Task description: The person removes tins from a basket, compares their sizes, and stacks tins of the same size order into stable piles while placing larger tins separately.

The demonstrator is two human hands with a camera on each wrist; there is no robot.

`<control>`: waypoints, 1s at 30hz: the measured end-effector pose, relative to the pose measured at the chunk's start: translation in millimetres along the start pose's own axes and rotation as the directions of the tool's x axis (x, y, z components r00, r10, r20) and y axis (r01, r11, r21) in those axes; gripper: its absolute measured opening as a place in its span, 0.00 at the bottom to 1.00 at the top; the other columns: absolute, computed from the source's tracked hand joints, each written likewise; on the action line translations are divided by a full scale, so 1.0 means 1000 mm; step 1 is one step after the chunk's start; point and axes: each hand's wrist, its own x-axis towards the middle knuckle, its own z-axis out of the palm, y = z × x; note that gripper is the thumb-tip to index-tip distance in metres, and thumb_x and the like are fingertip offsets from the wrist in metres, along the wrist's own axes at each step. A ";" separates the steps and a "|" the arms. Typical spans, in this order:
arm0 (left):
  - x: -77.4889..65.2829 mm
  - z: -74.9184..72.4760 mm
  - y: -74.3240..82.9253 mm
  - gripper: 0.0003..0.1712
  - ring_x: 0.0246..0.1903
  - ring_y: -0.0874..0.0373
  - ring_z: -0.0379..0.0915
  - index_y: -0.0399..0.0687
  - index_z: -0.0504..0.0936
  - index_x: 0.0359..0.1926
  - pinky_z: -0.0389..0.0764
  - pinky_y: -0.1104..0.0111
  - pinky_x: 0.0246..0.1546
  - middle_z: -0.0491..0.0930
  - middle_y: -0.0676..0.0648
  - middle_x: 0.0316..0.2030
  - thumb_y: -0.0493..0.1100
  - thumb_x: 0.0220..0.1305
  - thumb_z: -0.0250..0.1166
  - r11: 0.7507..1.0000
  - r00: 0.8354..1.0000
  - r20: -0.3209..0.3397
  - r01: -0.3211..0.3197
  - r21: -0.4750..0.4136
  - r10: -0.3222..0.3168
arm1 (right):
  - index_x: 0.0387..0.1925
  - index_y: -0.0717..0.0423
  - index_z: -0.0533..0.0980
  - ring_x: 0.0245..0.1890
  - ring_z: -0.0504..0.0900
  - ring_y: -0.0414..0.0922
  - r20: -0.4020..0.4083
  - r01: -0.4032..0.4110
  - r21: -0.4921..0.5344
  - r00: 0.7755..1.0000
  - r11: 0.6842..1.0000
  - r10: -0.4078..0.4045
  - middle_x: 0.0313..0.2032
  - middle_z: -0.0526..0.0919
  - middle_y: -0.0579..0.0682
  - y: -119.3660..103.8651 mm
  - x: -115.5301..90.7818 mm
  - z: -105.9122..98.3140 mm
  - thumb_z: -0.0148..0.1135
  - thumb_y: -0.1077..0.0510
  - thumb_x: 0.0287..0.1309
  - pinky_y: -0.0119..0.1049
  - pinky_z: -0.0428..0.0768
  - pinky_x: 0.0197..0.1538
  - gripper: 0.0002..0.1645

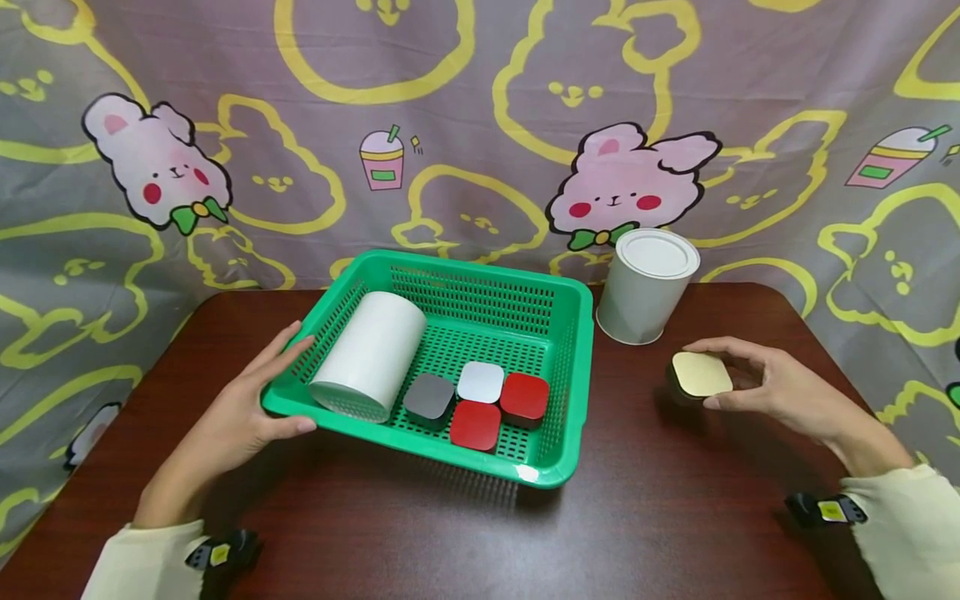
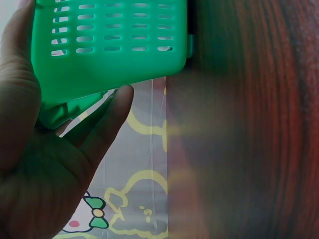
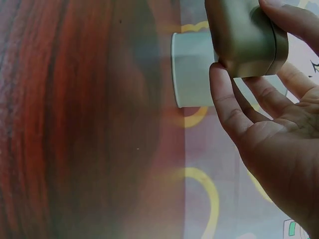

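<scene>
My right hand (image 1: 787,387) pinches a small gold rounded-square tin (image 1: 701,374) between thumb and fingers, held right of the basket. In the right wrist view a seam near one end of the gold tin (image 3: 244,40) shows. My left hand (image 1: 236,408) lies at the front-left corner of a green plastic basket (image 1: 579,392), fingers stretched along its left rim and thumb straight at its front rim. Inside the basket lie a white cylinder (image 1: 372,346) on its side, a grey tin (image 1: 430,395), a white tin (image 1: 481,382) and two red tins (image 1: 525,395).
A large white can (image 1: 647,287) stands upright behind the right hand, close to the basket's right rear corner. All this is on a dark brown wooden table (image 1: 465,542). A cloth curtain (image 1: 480,117) with cartoon prints hangs along the table's back edge.
</scene>
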 end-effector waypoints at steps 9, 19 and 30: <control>0.000 0.000 0.000 0.58 0.78 0.31 0.47 0.53 0.59 0.82 0.54 0.92 0.53 0.45 0.47 0.85 0.45 0.55 0.82 1.000 1.000 -0.002 0.004 0.003 -0.004 | 0.68 0.52 0.75 0.50 0.78 0.34 0.020 0.029 0.047 0.999 0.998 -0.030 0.55 0.82 0.37 0.011 0.000 0.006 0.76 0.64 0.57 0.30 0.75 0.47 0.37; 0.000 0.000 0.000 0.58 0.78 0.32 0.46 0.54 0.59 0.82 0.55 0.92 0.53 0.45 0.48 0.85 0.45 0.56 0.82 1.000 1.000 -0.001 0.009 0.000 -0.009 | 0.67 0.52 0.75 0.50 0.78 0.35 0.037 -0.020 0.062 0.999 0.998 0.018 0.52 0.82 0.40 0.016 0.003 0.012 0.77 0.62 0.57 0.31 0.75 0.48 0.36; 0.000 0.001 -0.001 0.58 0.77 0.31 0.48 0.52 0.59 0.82 0.55 0.93 0.53 0.45 0.46 0.85 0.44 0.56 0.82 1.000 1.000 -0.001 0.001 0.001 -0.001 | 0.68 0.53 0.75 0.51 0.76 0.33 0.029 -0.060 0.074 0.998 0.995 0.058 0.53 0.82 0.39 0.021 0.004 0.017 0.77 0.60 0.58 0.28 0.72 0.50 0.37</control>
